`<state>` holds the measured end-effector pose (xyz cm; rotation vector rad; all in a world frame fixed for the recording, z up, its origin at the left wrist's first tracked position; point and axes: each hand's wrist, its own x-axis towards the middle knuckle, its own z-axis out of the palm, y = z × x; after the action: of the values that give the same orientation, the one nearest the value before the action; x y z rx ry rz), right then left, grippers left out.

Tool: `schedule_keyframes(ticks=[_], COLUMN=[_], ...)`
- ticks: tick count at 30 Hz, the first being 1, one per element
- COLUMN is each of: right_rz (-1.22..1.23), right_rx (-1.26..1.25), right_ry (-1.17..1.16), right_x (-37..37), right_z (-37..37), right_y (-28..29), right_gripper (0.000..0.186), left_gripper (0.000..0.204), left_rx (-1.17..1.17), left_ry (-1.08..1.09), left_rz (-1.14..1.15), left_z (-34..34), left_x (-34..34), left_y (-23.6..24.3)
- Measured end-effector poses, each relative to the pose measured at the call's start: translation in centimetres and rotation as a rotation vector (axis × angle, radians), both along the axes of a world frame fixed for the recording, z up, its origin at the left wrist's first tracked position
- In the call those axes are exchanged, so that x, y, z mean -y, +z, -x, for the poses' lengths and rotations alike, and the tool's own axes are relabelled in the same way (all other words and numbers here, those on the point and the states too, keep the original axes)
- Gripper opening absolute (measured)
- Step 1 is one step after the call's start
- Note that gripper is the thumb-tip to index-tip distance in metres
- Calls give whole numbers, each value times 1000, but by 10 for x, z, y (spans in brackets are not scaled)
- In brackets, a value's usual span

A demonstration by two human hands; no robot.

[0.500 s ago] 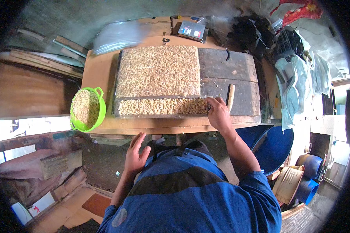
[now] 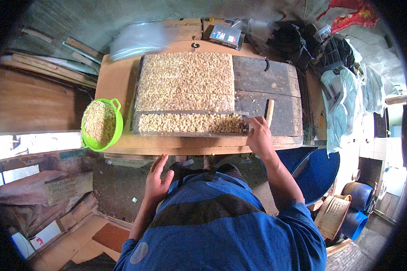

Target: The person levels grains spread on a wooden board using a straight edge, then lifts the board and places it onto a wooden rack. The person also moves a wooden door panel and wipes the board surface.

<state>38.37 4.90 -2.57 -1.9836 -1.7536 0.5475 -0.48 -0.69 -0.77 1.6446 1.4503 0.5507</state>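
Observation:
On the dark wooden board [image 2: 267,74] lies a wide, flat slab of pale, puffed-looking pieces [image 2: 185,81]. Along the board's near side runs a narrow strip of the same pieces [image 2: 190,123], split from the slab by a dark bar. My right hand [image 2: 260,137] is at the strip's right end, with its fingers bent; a small dark thing at the fingertips is too hidden to name. A pale wooden stick [image 2: 270,113] lies just right of that hand. My left hand [image 2: 158,178] holds nothing, its fingers stretched out, below the table's front edge.
At the table's left edge, a bright green basket [image 2: 118,128] holds loose pale pieces. Clear plastic sheets [image 2: 140,43] and a dark box [image 2: 226,36] lie at the back. Plastic bags [image 2: 343,99] hang at the right, above a big blue tub [image 2: 319,174].
My right hand has shifted slightly right and toward me, off the strip's pieces to its end. My left hand has stayed in place.

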Motion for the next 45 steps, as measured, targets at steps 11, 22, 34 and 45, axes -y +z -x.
schedule_keyframes(ticks=[11,22,34,45], right_rz=[-49,-326,-120,56], right_rx=[-6,-233,70,-243], right_ry=[-34,-133,14,-19], right_x=[8,-11,-31,38], right_z=[4,28,33,57], right_y=[-3,42,-13,30], right_gripper=[38,12,41,19], left_gripper=[52,53,53,54], left_rx=[10,13,2,-104], left_ry=[10,54,93,135], left_rz=[-2,-29,-31,-199], left_z=[-2,9,33,61], left_x=[-2,2,-4,-29], left_y=[-2,1,3,11])
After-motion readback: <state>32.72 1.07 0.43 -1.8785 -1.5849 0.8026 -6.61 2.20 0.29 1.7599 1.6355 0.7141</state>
